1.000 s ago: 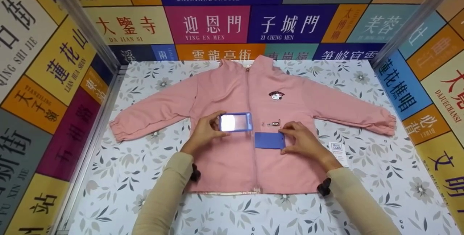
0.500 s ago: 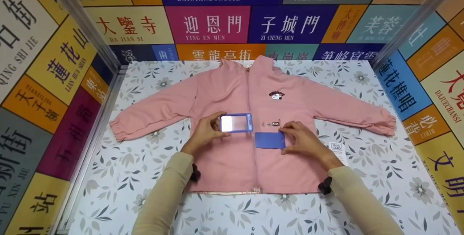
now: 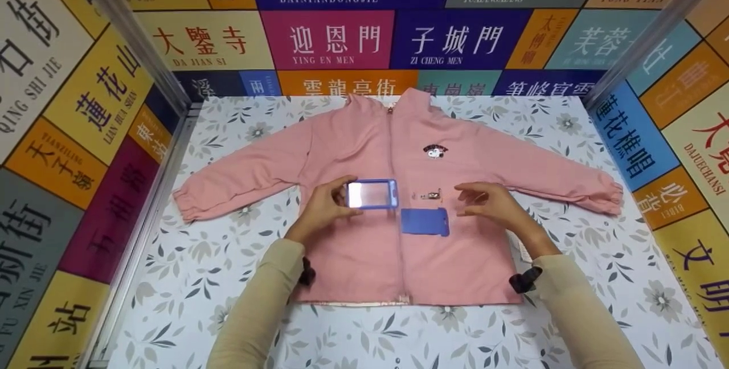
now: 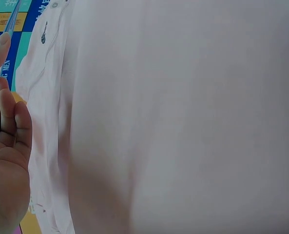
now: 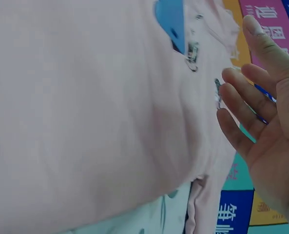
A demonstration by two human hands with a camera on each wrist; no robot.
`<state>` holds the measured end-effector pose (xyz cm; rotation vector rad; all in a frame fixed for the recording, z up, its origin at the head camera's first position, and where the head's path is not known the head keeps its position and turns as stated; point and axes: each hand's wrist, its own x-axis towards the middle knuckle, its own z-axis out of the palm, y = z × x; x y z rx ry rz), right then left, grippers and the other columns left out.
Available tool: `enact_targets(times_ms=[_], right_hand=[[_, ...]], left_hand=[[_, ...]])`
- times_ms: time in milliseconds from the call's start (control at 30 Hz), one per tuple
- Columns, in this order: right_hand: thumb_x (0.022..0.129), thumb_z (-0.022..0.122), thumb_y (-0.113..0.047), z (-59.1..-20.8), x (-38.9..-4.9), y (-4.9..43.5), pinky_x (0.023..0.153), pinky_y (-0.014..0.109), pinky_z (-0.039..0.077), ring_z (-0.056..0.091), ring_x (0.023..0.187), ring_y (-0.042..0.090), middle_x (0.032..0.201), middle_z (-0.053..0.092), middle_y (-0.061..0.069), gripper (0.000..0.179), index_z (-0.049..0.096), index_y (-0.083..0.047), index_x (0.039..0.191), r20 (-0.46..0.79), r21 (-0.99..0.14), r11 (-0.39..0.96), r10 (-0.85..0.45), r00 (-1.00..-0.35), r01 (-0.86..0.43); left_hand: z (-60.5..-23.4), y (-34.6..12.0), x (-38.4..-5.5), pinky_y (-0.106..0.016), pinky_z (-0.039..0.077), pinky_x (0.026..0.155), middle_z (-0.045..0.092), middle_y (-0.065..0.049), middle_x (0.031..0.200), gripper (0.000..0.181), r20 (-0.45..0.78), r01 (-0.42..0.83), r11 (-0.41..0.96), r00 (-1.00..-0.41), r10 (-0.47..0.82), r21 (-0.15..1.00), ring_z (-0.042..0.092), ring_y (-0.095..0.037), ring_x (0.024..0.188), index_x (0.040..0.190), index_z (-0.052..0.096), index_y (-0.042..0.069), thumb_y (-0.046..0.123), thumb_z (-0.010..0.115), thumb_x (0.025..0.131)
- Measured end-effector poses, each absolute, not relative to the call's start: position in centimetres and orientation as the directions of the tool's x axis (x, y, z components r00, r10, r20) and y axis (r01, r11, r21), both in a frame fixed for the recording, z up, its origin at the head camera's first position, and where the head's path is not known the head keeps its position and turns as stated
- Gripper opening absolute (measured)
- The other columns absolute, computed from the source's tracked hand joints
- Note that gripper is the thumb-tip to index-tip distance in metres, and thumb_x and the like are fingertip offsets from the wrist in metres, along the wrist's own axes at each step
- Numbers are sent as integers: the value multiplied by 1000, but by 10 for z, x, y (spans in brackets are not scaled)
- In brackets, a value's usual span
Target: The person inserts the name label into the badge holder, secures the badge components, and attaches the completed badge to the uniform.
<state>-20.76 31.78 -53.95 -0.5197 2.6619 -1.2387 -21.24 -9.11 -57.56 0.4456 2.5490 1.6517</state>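
Observation:
A pink zip jacket (image 3: 353, 261) is spread flat, sleeves out to both sides. Above its middle, my left hand (image 3: 324, 206) pinches the left end of a blue-framed card holder (image 3: 373, 194) with a clear window. In the left wrist view this holder (image 4: 11, 19) shows only as a thin edge between thumb and fingers. On the jacket, right of the zip, lies a flat blue plastic panel (image 3: 424, 222). My right hand (image 3: 490, 204) is just right of this panel, fingers parted and holding nothing. A small metal clip (image 3: 434, 195) rests beyond the panel.
A white printed card (image 3: 521, 249) is mostly hidden beneath the right forearm. Under the jacket is a floral tablecloth (image 3: 188, 278). Colourful sign-covered walls (image 3: 336, 39) stand behind and at both sides. A cartoon patch (image 3: 435, 151) marks the jacket's chest.
My right hand has let go of the blue panel and drawn back to the right, leaving it on the jacket. The left hand keeps the card holder in nearly the same place.

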Motion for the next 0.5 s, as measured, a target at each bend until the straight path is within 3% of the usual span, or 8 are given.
enact_targets(times_ms=[133,300,500], right_hand=[[82,79,-10,-527,-209,331,81,20,52,67,90,14,106,72,19,48,65,-2,127,-39,-797,574,-359,-933,-187],[88,74,-10,-510,-204,354,75,18,55,67,90,7,110,69,31,43,63,2,128,-64,-822,552,-337,-939,-142],[91,71,-21,-513,-197,397,70,15,52,66,92,-1,114,71,21,43,64,-4,130,-66,-808,578,-275,-959,-110]], left_hand=[[-576,-90,-212,-22,47,66,59,-5,84,76,102,206,364,-953,284,909,53,-15,74,136,60,13,19,92,67],[-576,-90,-212,-22,48,66,59,-5,84,77,92,197,355,-952,291,914,53,-15,75,136,60,12,18,92,67],[-577,-91,-212,-22,49,66,60,-5,84,76,85,190,366,-955,284,911,54,-15,74,136,61,17,16,92,67]])
